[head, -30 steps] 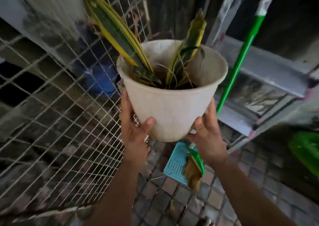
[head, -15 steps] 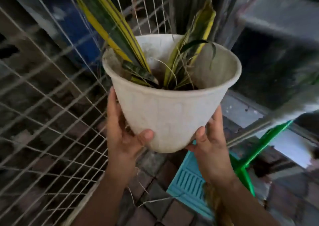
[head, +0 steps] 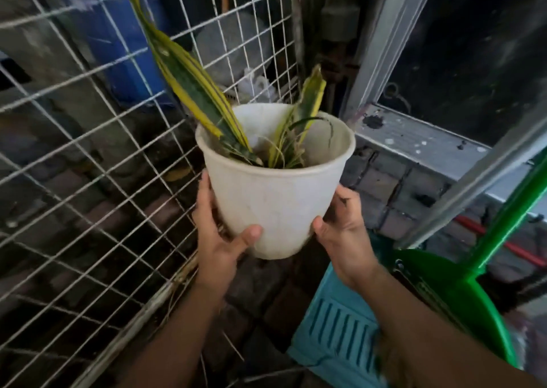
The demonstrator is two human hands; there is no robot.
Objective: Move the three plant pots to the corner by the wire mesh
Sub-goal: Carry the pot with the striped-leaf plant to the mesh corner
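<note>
The round off-white plastic plant pot (head: 276,198), with its long yellow-edged green leaves (head: 189,79), was up off the brick-paved floor (head: 384,192), carried in front of the person toward the corner where the white wire mesh panel (head: 97,162) met the grey metal door frame (head: 381,50). The left hand (head: 220,233) cupped the lower left wall of the pot with the thumb pressed across the front, and the right hand (head: 344,227) did the same on the right; the fingers of both were wrapped tight on the pot's sides rather than under its base. That seemed to me the first risk: the wall tapers downward and looked smooth, so a grip from the sides could let it slide, and a drop onto brick might crack the plastic or spill the soil. The tallest leaf was leaning out toward the mesh, very near the wires, and I judged it could poke through a square and snag or bend as the pot came down. Just below and to the right lay a teal slatted plastic piece (head: 334,331) and a bright green plastic dustpan with a long handle (head: 453,296), both close to the landing spot; a pot lowered blindly could catch their edges and sit tilted. I could see no other pots here.
</note>
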